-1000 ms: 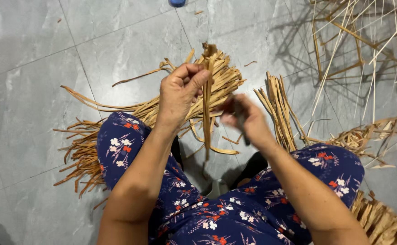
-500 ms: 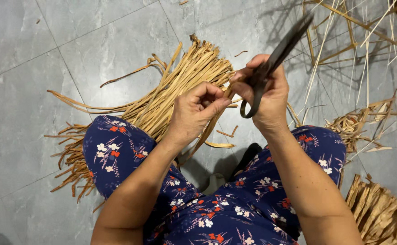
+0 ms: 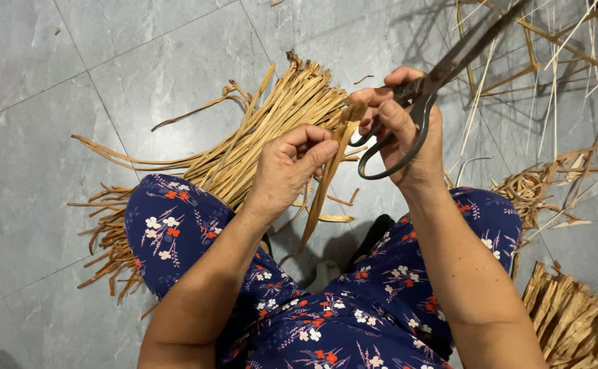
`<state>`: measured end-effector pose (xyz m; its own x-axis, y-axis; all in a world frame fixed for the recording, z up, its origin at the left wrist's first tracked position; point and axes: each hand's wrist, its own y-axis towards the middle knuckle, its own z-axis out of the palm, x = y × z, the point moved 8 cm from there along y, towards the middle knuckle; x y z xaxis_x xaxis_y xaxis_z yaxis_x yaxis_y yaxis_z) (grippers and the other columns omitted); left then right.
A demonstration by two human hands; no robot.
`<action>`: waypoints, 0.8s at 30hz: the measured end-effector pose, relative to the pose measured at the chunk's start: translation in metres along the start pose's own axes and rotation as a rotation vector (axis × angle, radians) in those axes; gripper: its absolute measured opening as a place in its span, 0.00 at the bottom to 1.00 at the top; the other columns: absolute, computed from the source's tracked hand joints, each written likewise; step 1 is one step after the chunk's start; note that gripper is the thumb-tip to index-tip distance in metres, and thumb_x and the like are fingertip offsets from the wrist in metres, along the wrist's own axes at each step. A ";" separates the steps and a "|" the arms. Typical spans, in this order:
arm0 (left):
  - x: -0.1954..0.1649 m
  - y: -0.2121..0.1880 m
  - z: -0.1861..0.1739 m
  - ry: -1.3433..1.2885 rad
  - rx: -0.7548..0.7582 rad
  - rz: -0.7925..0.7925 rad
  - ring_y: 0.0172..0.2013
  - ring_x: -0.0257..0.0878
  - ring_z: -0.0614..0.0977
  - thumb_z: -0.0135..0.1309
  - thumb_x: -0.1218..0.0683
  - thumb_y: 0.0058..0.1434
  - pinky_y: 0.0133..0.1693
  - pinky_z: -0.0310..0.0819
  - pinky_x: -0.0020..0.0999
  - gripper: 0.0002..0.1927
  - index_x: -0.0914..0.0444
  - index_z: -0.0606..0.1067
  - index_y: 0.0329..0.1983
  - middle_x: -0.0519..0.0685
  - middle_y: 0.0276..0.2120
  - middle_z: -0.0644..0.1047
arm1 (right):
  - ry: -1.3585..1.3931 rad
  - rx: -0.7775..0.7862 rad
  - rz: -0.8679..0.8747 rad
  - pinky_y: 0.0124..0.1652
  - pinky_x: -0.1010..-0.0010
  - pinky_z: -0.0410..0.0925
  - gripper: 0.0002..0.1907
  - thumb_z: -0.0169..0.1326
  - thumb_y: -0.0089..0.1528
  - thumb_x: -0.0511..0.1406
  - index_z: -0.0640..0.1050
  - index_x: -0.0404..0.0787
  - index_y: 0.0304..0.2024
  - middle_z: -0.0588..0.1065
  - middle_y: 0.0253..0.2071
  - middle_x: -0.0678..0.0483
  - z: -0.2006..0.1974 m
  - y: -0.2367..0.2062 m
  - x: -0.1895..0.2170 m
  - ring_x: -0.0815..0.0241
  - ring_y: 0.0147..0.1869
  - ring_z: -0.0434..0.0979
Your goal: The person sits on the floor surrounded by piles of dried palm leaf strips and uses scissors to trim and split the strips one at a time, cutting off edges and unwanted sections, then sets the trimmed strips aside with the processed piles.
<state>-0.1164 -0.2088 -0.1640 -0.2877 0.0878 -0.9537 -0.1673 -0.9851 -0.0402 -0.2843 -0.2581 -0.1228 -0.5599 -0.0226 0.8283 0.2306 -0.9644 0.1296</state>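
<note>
My left hand pinches a long tan reed strip near its top end; the strip hangs down between my knees. My right hand grips a pair of dark metal scissors, fingers through the loop handles, blades pointing up and to the right. The handles sit just right of the strip's top end. A large bundle of the same tan strips lies on the grey tile floor behind my left hand, across my left knee.
I sit on the floor in blue floral trousers. Thin pale stalks are scattered at the upper right. A tangled clump of strips lies by my right knee, and another bundle at the lower right.
My right hand has picked up the scissors and raised them beside the strip. My left hand has moved down and kept hold of the strip.
</note>
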 end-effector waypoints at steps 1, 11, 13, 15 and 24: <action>0.000 0.000 -0.002 0.004 -0.009 0.002 0.32 0.25 0.77 0.58 0.54 0.68 0.34 0.73 0.20 0.10 0.66 0.79 0.45 0.42 0.33 0.80 | 0.046 0.019 0.006 0.45 0.70 0.74 0.21 0.62 0.66 0.31 0.68 0.38 0.58 0.80 0.49 0.40 0.002 0.000 -0.001 0.58 0.45 0.81; -0.020 0.000 0.006 0.084 0.024 0.089 0.35 0.24 0.78 0.57 0.55 0.70 0.38 0.73 0.20 0.09 0.65 0.78 0.47 0.40 0.34 0.80 | -0.171 0.087 -0.017 0.59 0.64 0.76 0.25 0.66 0.61 0.26 0.70 0.39 0.56 0.76 0.48 0.52 0.017 -0.012 -0.007 0.57 0.57 0.81; -0.029 -0.007 0.006 0.306 -0.057 0.152 0.34 0.25 0.78 0.62 0.55 0.62 0.33 0.68 0.21 0.12 0.66 0.78 0.45 0.41 0.34 0.80 | -0.180 0.076 -0.024 0.57 0.67 0.75 0.26 0.67 0.61 0.26 0.70 0.40 0.57 0.76 0.48 0.53 0.015 -0.011 -0.007 0.59 0.55 0.80; -0.033 -0.008 0.005 0.437 -0.115 0.176 0.33 0.26 0.78 0.64 0.55 0.60 0.31 0.67 0.22 0.12 0.65 0.79 0.44 0.41 0.33 0.81 | -0.310 0.076 -0.045 0.57 0.68 0.74 0.26 0.67 0.62 0.26 0.70 0.39 0.58 0.76 0.47 0.54 0.016 -0.012 -0.006 0.62 0.53 0.79; -0.016 0.005 -0.020 0.035 -0.098 0.114 0.45 0.31 0.83 0.55 0.55 0.71 0.50 0.77 0.25 0.12 0.68 0.77 0.52 0.46 0.41 0.83 | -0.816 0.168 0.064 0.50 0.76 0.68 0.38 0.69 0.59 0.42 0.69 0.41 0.68 0.74 0.48 0.56 0.007 -0.007 0.013 0.68 0.47 0.70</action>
<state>-0.0935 -0.2177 -0.1545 -0.2665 -0.0291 -0.9634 -0.0425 -0.9982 0.0420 -0.2875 -0.2495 -0.1088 0.1954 0.1845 0.9632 0.3942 -0.9141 0.0952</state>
